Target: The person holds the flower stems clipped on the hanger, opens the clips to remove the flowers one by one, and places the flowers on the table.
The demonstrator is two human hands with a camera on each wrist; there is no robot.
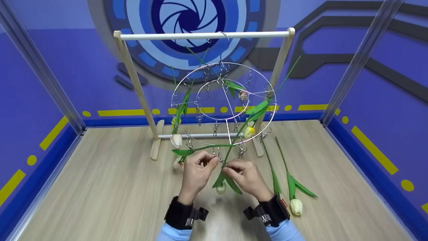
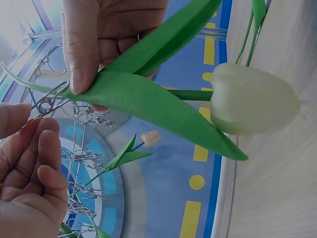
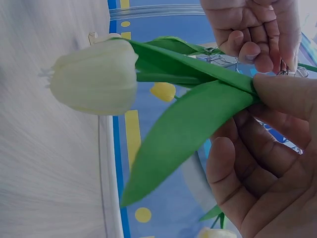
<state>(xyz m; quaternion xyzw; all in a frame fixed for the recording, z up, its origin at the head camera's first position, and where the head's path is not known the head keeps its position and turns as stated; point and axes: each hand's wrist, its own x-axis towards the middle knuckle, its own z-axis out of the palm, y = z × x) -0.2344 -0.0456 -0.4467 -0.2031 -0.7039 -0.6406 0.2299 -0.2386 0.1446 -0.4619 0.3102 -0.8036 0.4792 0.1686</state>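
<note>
- Head view: one wire hoop hanger, made of two concentric rings, hangs by a hook from the top bar of one wooden stand, presumably so that its clips dangle free of the tabletop.
- Just below the hanger's near rim is one white tulip, bloom downward, its stem rising past that rim.
- The right hand pinches this stem where the leaves join, seemingly to steady it beside one metal clip.
- The left hand pinches that clip, under the same rim, probably to work its springy arms; whether the clip grips the stem, I cannot tell.
- Five other tulips hang from the hanger: two yellow tulips, two pinkish tulips and one paler tulip; three are at its left, two toward its right.
- Two loose tulips appear to lie right of the hanger, nearer the person; one bloom is hidden.
- The hanger's remaining clips overlap too much to count.
</note>
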